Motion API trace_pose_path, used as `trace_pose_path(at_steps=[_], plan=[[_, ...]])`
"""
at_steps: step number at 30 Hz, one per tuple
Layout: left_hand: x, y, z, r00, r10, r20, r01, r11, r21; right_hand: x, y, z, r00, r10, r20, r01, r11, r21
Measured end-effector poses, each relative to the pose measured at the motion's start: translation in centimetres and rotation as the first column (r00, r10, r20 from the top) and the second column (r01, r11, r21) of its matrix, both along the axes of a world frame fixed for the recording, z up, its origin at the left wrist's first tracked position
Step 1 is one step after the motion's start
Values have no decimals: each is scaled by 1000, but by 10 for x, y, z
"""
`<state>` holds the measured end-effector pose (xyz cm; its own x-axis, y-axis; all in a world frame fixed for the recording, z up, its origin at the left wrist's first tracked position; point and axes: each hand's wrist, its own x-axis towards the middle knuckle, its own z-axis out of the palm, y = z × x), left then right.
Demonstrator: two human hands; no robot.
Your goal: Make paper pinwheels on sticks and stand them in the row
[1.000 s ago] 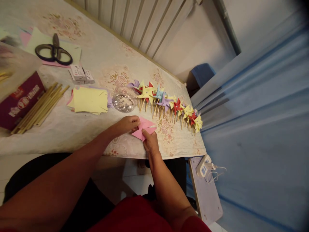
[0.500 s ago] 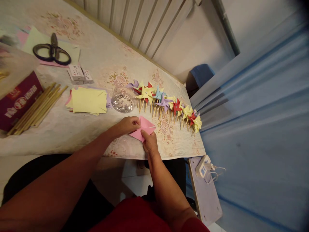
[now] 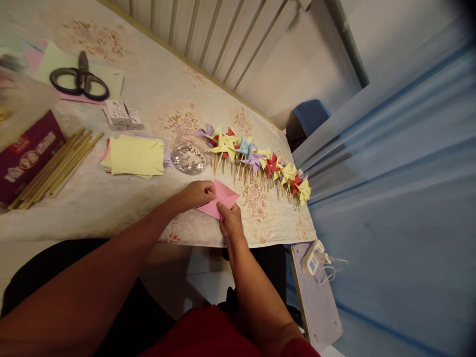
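Note:
Over the table's near edge, both hands are on a pink sheet of paper [image 3: 225, 192] with slits and a lifted fold. My left hand [image 3: 201, 193] is closed on its left side, fingertips pinched at the upper left. Along the lower right, my right hand [image 3: 231, 218] grips the sheet, thumb on top and the fingers beneath hidden. Just beyond the paper lies a clear bag of small metal pins [image 3: 189, 157]. Behind and to the right is a row of finished paper pinwheels [image 3: 253, 157] on thin sticks, in yellow, red, blue and purple.
Left of the bag is a stack of cut yellow paper [image 3: 137, 155]. Wooden sticks [image 3: 61, 171] lean on a purple box [image 3: 31, 153]. Scissors [image 3: 80, 82] lie on more paper, near small white boxes [image 3: 121, 115]. A power strip [image 3: 313, 258] sits on a stool at right.
The pink paper's flaps have shifted: its upper part looks flatter and the open slit on the right is no longer plain. Both hands stay almost in place.

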<state>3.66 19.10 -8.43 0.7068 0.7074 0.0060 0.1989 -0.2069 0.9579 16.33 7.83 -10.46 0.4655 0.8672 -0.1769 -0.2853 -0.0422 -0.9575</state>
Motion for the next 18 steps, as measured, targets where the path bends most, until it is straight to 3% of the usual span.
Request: trace_pose_path(at_steps=[8,18], plan=[[0,0,0,999,-5,-33,5,1000,20,5,0,-9,997,-15,73,17,999,-31],[-1,-1,7,999,-2,-36,5,997,79,1,-1,-3,999,-19,50,20,1000,-22]])
